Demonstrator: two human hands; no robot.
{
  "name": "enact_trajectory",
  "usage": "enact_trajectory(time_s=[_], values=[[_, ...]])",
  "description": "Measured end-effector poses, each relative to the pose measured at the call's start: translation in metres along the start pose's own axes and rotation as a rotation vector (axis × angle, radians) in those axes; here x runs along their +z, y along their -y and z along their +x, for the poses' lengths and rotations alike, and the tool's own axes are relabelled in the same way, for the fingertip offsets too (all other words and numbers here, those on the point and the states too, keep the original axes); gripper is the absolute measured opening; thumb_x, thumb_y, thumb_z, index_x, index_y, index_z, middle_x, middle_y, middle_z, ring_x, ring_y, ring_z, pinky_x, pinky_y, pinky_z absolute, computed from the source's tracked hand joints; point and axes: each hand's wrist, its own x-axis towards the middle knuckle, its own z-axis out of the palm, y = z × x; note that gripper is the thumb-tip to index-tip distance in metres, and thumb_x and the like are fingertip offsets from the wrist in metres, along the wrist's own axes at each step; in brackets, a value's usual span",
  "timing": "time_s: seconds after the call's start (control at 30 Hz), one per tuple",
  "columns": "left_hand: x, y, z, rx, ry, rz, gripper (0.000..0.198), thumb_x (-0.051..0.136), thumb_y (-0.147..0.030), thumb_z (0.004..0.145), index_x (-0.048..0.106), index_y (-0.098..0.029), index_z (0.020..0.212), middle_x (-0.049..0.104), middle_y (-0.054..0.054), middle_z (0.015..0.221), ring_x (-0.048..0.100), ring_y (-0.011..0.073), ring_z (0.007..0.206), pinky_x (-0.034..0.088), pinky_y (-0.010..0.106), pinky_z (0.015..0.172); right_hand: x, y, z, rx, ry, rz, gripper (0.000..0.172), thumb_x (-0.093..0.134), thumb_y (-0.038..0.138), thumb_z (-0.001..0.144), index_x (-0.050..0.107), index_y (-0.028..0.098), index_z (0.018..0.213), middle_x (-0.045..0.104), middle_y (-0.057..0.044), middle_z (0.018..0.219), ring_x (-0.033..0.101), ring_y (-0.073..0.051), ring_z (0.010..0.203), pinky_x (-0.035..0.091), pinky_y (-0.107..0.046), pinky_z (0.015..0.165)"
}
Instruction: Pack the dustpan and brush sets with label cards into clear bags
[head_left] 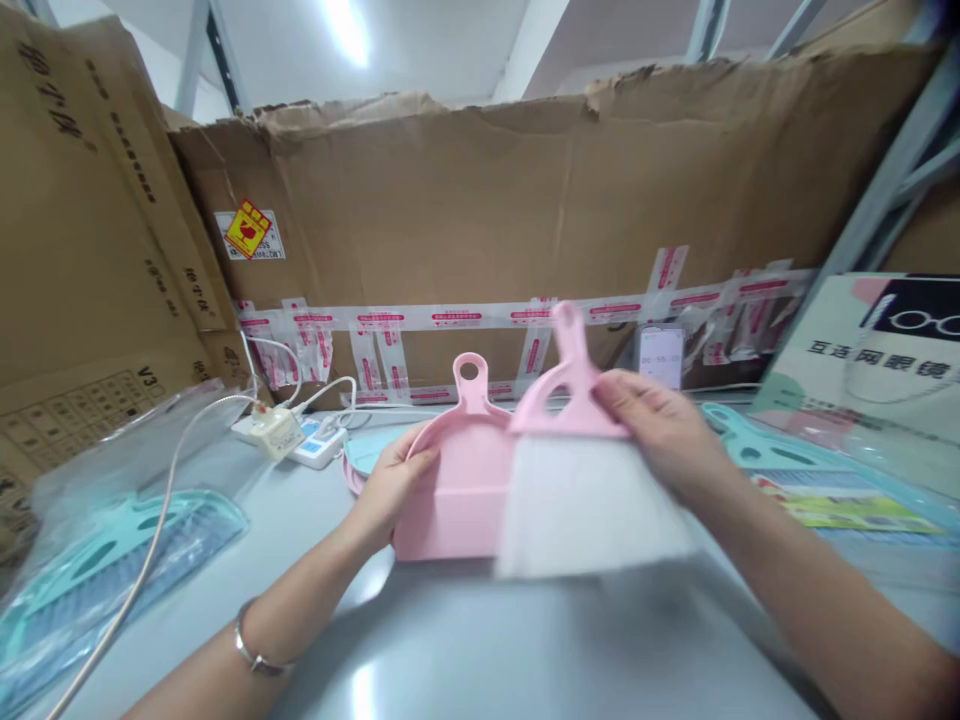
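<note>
My left hand (394, 485) grips the left rim of a pink dustpan (457, 510), its ring-ended handle pointing up. A pink hand brush (589, 500) with white bristles is held in my right hand (664, 425), which pinches the right end of its head. The brush stands with its handle up and bristles down, slightly blurred. It covers the dustpan's right edge; whether the two touch I cannot tell. My left wrist wears a silver bangle (255, 645).
Wrapped turquoise brushes lie at left (120, 545) and right (817, 470). A power strip (319, 440) with cables sits behind my left hand. A phone (661, 357) leans against the large cardboard box (465, 210) at the back. A printed sign (862, 370) stands right.
</note>
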Motion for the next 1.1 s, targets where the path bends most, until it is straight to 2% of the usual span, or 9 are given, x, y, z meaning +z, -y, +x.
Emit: enact_trajectory(time_s=[0.17, 0.33, 0.43, 0.57, 0.7, 0.8, 0.9, 1.0, 1.1], values=[[0.010, 0.002, -0.007, -0.011, 0.052, 0.015, 0.037, 0.060, -0.024, 0.072, 0.066, -0.024, 0.109, 0.067, 0.003, 0.110, 0.059, 0.0233, 0.102, 0.042, 0.033, 0.090, 0.041, -0.010, -0.025, 0.048, 0.186, -0.100, 0.034, 0.045, 0.049, 0.085, 0.055, 0.019, 0.073, 0.059, 0.000, 0.070, 0.053, -0.013, 0.066, 0.039, -0.025, 0.060], [0.016, -0.002, -0.013, 0.059, 0.052, 0.069, 0.037, 0.055, -0.044, 0.081, 0.067, -0.021, 0.107, 0.066, 0.006, 0.112, 0.056, 0.0247, 0.109, 0.041, 0.033, 0.094, 0.043, -0.018, -0.027, 0.049, 0.163, -0.183, 0.032, 0.041, 0.047, 0.088, 0.056, 0.019, 0.080, 0.062, -0.001, 0.075, 0.057, -0.015, 0.073, 0.041, -0.027, 0.067], [0.018, 0.001, -0.014, 0.103, 0.077, 0.139, 0.037, 0.055, -0.044, 0.081, 0.065, -0.021, 0.109, 0.066, 0.005, 0.113, 0.055, 0.0235, 0.110, 0.040, 0.032, 0.095, 0.043, -0.019, -0.026, 0.000, 0.160, -0.226, 0.029, 0.040, 0.043, 0.089, 0.055, 0.020, 0.082, 0.064, -0.002, 0.078, 0.059, -0.016, 0.074, 0.042, -0.028, 0.068], [0.019, 0.006, -0.014, 0.106, 0.105, 0.222, 0.038, 0.064, -0.037, 0.076, 0.062, -0.021, 0.111, 0.064, 0.005, 0.116, 0.057, 0.0227, 0.108, 0.042, 0.031, 0.092, 0.048, -0.024, -0.025, -0.101, 0.096, -0.302, 0.019, 0.043, 0.035, 0.088, 0.052, 0.021, 0.096, 0.063, -0.003, 0.080, 0.060, -0.018, 0.076, 0.044, -0.030, 0.069], [0.019, 0.007, -0.014, 0.102, 0.093, 0.195, 0.039, 0.061, -0.037, 0.077, 0.059, -0.021, 0.113, 0.062, 0.006, 0.118, 0.057, 0.0227, 0.108, 0.042, 0.031, 0.092, 0.053, -0.028, -0.023, -0.308, 0.049, -0.370, 0.012, 0.042, 0.026, 0.089, 0.052, 0.021, 0.092, 0.061, -0.006, 0.086, 0.058, -0.018, 0.080, 0.045, -0.032, 0.072], [0.019, 0.005, -0.014, 0.132, 0.089, 0.190, 0.037, 0.060, -0.036, 0.079, 0.059, -0.021, 0.112, 0.062, 0.007, 0.118, 0.055, 0.0225, 0.110, 0.041, 0.031, 0.093, 0.056, -0.028, -0.024, -0.482, 0.003, -0.445, 0.013, 0.041, 0.020, 0.089, 0.053, 0.021, 0.095, 0.057, -0.007, 0.089, 0.055, -0.020, 0.084, 0.045, -0.034, 0.075], [0.018, 0.003, -0.014, 0.155, 0.083, 0.196, 0.036, 0.060, -0.037, 0.079, 0.059, -0.021, 0.112, 0.061, 0.006, 0.119, 0.054, 0.0226, 0.111, 0.040, 0.030, 0.093, 0.057, -0.027, -0.026, -0.569, -0.040, -0.521, 0.017, 0.042, 0.017, 0.088, 0.055, 0.022, 0.099, 0.055, -0.008, 0.094, 0.052, -0.022, 0.092, 0.043, -0.039, 0.082], [0.018, 0.004, -0.013, 0.143, 0.089, 0.194, 0.038, 0.059, -0.038, 0.080, 0.059, -0.021, 0.114, 0.062, 0.006, 0.118, 0.055, 0.0231, 0.110, 0.041, 0.031, 0.092, 0.053, -0.024, -0.024, -0.551, -0.098, -0.547, 0.019, 0.046, 0.021, 0.087, 0.055, 0.022, 0.103, 0.055, -0.010, 0.101, 0.049, -0.024, 0.100, 0.040, -0.044, 0.089], [0.017, 0.006, -0.012, 0.141, 0.086, 0.206, 0.038, 0.060, -0.038, 0.079, 0.061, -0.021, 0.112, 0.062, 0.007, 0.118, 0.055, 0.0237, 0.109, 0.041, 0.031, 0.092, 0.045, -0.025, -0.015, -0.356, -0.064, -0.412, 0.028, 0.052, 0.030, 0.083, 0.052, 0.021, 0.110, 0.055, -0.011, 0.111, 0.050, -0.025, 0.104, 0.040, -0.044, 0.089]])
